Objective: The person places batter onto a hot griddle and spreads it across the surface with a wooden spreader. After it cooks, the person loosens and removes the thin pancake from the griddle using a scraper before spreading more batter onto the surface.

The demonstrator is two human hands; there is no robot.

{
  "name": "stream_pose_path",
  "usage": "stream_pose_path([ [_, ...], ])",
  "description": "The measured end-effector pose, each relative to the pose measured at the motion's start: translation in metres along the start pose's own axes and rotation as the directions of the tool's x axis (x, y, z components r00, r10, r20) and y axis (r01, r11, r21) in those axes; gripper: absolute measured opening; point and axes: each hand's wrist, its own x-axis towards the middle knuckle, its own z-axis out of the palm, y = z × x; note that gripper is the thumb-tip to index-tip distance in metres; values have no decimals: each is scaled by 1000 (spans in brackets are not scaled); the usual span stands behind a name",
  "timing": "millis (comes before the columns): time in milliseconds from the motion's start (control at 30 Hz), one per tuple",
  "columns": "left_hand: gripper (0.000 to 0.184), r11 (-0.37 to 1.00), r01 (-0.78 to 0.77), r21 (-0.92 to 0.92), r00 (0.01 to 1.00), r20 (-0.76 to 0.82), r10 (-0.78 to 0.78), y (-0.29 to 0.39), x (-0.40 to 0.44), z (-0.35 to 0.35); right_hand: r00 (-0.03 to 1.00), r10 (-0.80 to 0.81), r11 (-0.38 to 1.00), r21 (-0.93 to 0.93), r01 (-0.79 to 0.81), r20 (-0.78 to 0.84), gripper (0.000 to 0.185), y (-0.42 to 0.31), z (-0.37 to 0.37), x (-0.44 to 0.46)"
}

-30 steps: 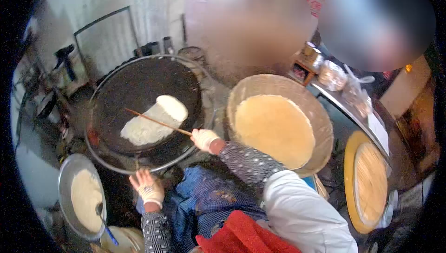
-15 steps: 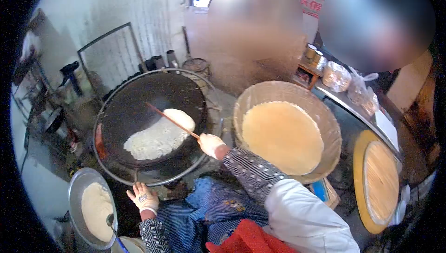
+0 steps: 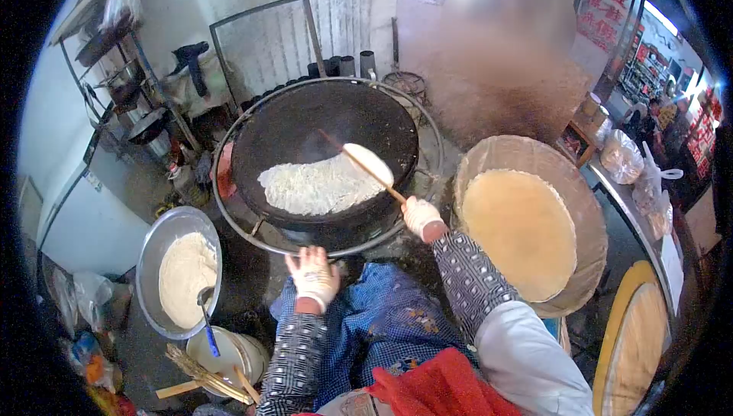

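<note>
My right hand (image 3: 421, 217), in a pale glove with bare wrist, grips the end of a thin wooden spreader (image 3: 365, 168). The spreader slants up and left across a thick mound of pale batter (image 3: 372, 162) on the right part of a round black griddle (image 3: 305, 126). A thin, ragged layer of batter (image 3: 301, 187) runs left from the mound. My left hand (image 3: 314, 275), also gloved, has its fingers apart at the front of the metal ring (image 3: 351, 248) round the griddle. It holds nothing.
To the left, a metal basin (image 3: 145, 286) holds dough-like batter and a blue-handled ladle (image 3: 208, 324), above a white bucket (image 3: 259, 355) with a brush. A large lined basket (image 3: 592, 263) of tan batter stands right. Bagged goods (image 3: 622, 156) line the counter.
The camera view has swung left, so the griddle appears farther right. My left hand has shifted rightward along the ring. My right hand still holds the spreader against the batter mound.
</note>
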Motion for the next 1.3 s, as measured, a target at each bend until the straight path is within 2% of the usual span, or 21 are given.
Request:
stream_pose_path([
  [100, 72, 998, -35, 44, 991, -125, 40, 6, -13, 23, 995, -25, 999, -48, 21, -94, 32, -19, -8, 1],
  [200, 69, 998, -29, 59, 996, -82, 33, -6, -9, 20, 975, -197, 972, -112, 208, 101, 29, -31, -15, -31],
  [300, 70, 999, -24, 48, 1000, 15, 23, -11, -11, 5, 996, 11, 999, 47, -7, -85, 27, 0, -5, -9],
  [333, 69, 999, -36, 9, 999, 23, 35, -14, -12, -2, 1000, 8, 999, 33, -8, 8, 25, -3, -16, -3],
  [367, 69, 998, -53, -30, 998, 36, 54, -16, -13, -5, 972, -117, 991, 36, 127, -202, 22, 9, 11, 10],
  [433, 70, 998, -20, -58, 998, 60, 23, -13, -12, -16, 901, -331, 943, -56, 329, -282, 22, -6, 3, -1],
  [467, 72, 1000, -4, -10, 999, 34, 5, -15, -9, -11, 888, -410, 898, -263, 353, -207, 26, -9, 4, -10],
  [533, 74, 997, 22, 74, 1000, -11, -22, -21, -8, 6, 997, -78, 995, -60, 78, 8, 29, -9, -6, -10],
  [567, 75, 992, 29, 121, 999, -36, -25, -27, -7, 13, 997, -11, 1000, -16, 9, -73, 27, 6, 5, 5],
  [600, 77, 994, 42, 105, 995, -96, -32, -27, -4, 11, 989, -61, 995, -85, 50, -131, 27, 9, 6, 11],
  [633, 73, 995, 64, 71, 998, 2, -64, -29, -7, 7, 977, -112, 985, -149, 85, -179, 26, 9, 11, 14],
  [700, 71, 998, 54, 36, 999, -4, -54, -32, -6, 15, 966, -175, 985, -25, 173, -191, 24, 0, 9, 4],
  [767, 70, 994, 71, 83, 997, 6, -72, -37, -3, 17, 972, -222, 974, -52, 218, -77, 25, -2, 4, -14],
  [833, 67, 989, 100, 107, 995, 15, -102, -39, -3, 15, 999, -22, 995, -97, 18, -31, 25, 12, 0, -7],
  [900, 66, 987, 111, 116, 994, 4, -112, -44, -2, 18, 982, -75, 996, -58, 66, -175, 25, 27, 17, 15],
  [967, 65, 984, 124, 129, 992, -4, -124, -51, 1, 20, 994, -43, 999, 11, 44, -97, 24, 11, 10, 12],
  [1067, 61, 989, 133, 67, 991, -16, -132, -56, 10, 30, 963, -269, 952, -152, 267, 4, 23, 11, -13, -16],
  [1100, 60, 987, 149, 52, 989, -15, -148, -65, 10, 33, 946, -281, 941, -241, 238, -163, 26, 25, -12, -17],
  [1167, 57, 980, 198, 4, 977, -82, -197, -68, 15, 38, 959, -189, 965, -221, 142, -213, 29, 29, -9, -4],
  [1233, 58, 982, 182, 54, 980, -90, -177, -64, 15, 37, 997, -49, 993, 108, 55, -56, 32, 11, -33, -9],
  [1300, 61, 992, 127, 12, 991, -33, -126, -19, 9, 0, 989, -143, 988, 49, 145, -46, 34, 7, -28, -24],
])
